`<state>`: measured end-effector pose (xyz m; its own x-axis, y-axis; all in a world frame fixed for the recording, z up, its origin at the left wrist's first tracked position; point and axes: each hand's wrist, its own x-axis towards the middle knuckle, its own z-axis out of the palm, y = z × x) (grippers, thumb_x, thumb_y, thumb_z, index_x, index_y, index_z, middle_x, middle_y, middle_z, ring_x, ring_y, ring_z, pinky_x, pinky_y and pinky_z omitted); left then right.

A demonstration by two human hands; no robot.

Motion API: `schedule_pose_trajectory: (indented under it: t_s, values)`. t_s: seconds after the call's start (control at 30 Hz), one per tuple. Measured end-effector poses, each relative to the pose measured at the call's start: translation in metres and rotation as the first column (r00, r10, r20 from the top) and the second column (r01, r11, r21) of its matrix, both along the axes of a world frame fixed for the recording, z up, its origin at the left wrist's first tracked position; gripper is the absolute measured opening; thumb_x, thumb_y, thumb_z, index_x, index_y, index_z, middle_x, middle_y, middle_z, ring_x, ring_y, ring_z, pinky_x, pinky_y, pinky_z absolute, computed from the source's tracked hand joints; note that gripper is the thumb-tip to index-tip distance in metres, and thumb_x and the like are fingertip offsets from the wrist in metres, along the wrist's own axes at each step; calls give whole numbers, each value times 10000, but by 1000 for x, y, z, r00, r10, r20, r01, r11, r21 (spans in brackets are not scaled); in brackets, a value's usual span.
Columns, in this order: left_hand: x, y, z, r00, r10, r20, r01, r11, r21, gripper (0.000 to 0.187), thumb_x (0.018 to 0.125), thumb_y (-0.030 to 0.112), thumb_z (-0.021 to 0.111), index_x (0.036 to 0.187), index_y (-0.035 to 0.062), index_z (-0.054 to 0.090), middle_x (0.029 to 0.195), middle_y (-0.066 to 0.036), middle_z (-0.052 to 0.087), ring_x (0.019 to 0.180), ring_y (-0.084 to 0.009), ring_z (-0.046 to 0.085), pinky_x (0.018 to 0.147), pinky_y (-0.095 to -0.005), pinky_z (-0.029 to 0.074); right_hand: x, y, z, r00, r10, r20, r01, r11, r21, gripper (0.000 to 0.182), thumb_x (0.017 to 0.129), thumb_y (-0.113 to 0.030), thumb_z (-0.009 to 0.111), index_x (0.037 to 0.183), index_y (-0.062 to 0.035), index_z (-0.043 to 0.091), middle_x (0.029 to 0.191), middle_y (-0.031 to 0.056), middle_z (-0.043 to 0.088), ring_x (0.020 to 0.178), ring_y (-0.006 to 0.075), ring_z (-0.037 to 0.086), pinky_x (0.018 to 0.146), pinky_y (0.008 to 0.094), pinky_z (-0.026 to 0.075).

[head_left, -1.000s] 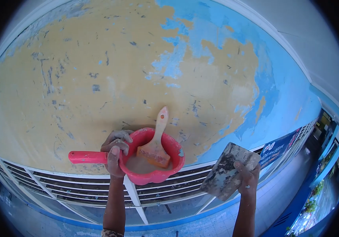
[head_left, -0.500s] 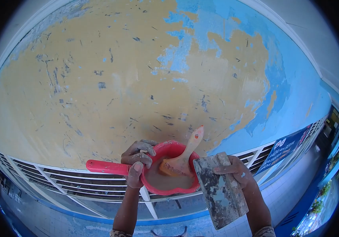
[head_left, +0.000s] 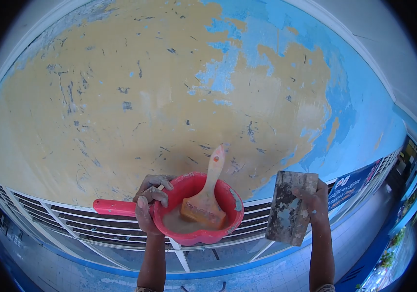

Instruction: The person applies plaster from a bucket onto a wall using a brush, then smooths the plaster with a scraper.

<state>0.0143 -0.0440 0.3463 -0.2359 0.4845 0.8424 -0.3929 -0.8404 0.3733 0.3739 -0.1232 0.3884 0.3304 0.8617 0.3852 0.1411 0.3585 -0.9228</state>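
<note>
My left hand (head_left: 150,200) grips a red plastic dipper (head_left: 199,237) at its rim, where the handle joins the bowl. Greyish, murky liquid (head_left: 173,221) lies in the bowl. A paintbrush (head_left: 207,194) with a pale wooden handle leans in it, bristles down and handle up. In my right hand (head_left: 317,198) is a flat, rectangular putty scraper (head_left: 291,207), smeared with dark and pale residue, held upright to the right of the dipper and apart from it. Dried residue coats the fingers of my left hand.
A wall (head_left: 155,112) of tan patches, dark scuffs and blue paint rises ahead. Below it run white window louvres (head_left: 106,226). A blue banner (head_left: 354,184) with lettering hangs at the right. Tiled floor (head_left: 91,272) lies far below.
The scraper has moved up and right, away from the dipper, and turned more upright. The dipper has shifted slightly left, and the brush handle now stands steeper.
</note>
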Motion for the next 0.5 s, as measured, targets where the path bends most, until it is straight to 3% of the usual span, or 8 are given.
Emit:
schedule_pose_trajectory:
  t_s: [0.07, 0.13, 0.17, 0.2, 0.27, 0.3, 0.37, 0.5]
  values:
    - [-5, 5, 7, 992, 101, -70, -99, 994, 35, 615, 1026, 439, 321, 638, 7, 525, 861, -220, 610, 922, -376, 610, 908, -530, 480, -14, -6, 14, 992, -110, 59, 104, 990, 98, 239, 762, 45, 757, 995, 42, 701, 882, 90, 736, 731, 136, 681, 686, 290, 551]
    - [-12, 14, 16, 978, 179, -112, -170, 982, 81, 614, 1027, 428, 292, 638, 7, 513, 838, -228, 625, 924, -383, 607, 903, -509, 474, -34, -10, 33, 832, -432, 348, 184, 807, 562, 199, 791, 51, 734, 988, 47, 703, 870, 123, 732, 703, 141, 668, 655, 297, 533]
    - [-15, 18, 20, 974, 187, -124, -176, 980, 93, 615, 1029, 428, 287, 640, 8, 513, 825, -225, 631, 934, -385, 606, 907, -507, 470, -47, -13, 47, 740, -530, 415, 150, 731, 666, 234, 776, 54, 744, 1006, 27, 717, 889, 138, 727, 704, 185, 652, 637, 307, 515]
    - [-17, 23, 25, 972, 194, -134, -181, 978, 106, 617, 1031, 428, 282, 642, 10, 514, 812, -221, 637, 943, -387, 604, 912, -506, 466, -55, -5, 57, 741, -531, 410, 149, 726, 671, 234, 776, 54, 744, 1006, 27, 717, 889, 138, 727, 704, 185, 652, 637, 307, 515]
    - [-18, 28, 32, 982, 148, -113, -136, 985, 107, 636, 1050, 428, 256, 649, 15, 526, 814, -221, 653, 963, -391, 603, 938, -512, 458, -66, 9, 77, 423, -769, 479, -83, 494, 866, 427, 634, 60, 771, 1051, -20, 736, 953, 110, 732, 787, 252, 633, 655, 340, 513]
    - [-19, 31, 35, 987, 127, -103, -113, 985, 130, 657, 1058, 442, 241, 652, 16, 533, 827, -225, 663, 970, -392, 603, 941, -514, 456, -71, 16, 82, 420, -774, 474, -87, 486, 870, 427, 634, 60, 771, 1051, -20, 736, 953, 110, 732, 787, 252, 633, 655, 340, 513]
    - [-22, 35, 43, 991, 105, -87, -90, 982, 164, 679, 1067, 456, 226, 655, 17, 541, 841, -228, 674, 978, -393, 603, 944, -516, 455, -79, 34, 85, 226, -858, 460, -173, 430, 886, 520, 548, -12, 790, 1065, -47, 746, 989, 96, 742, 819, 290, 594, 672, 365, 500]
    - [-36, 40, 63, 979, 166, -119, -137, 966, 219, 736, 1081, 484, 165, 663, 16, 548, 851, -235, 686, 951, -390, 610, 939, -505, 458, -95, 74, 90, 168, -895, 413, -215, 375, 902, 641, 461, -78, 753, 1102, -91, 758, 1146, 42, 727, 762, 257, 508, 625, 357, 463]
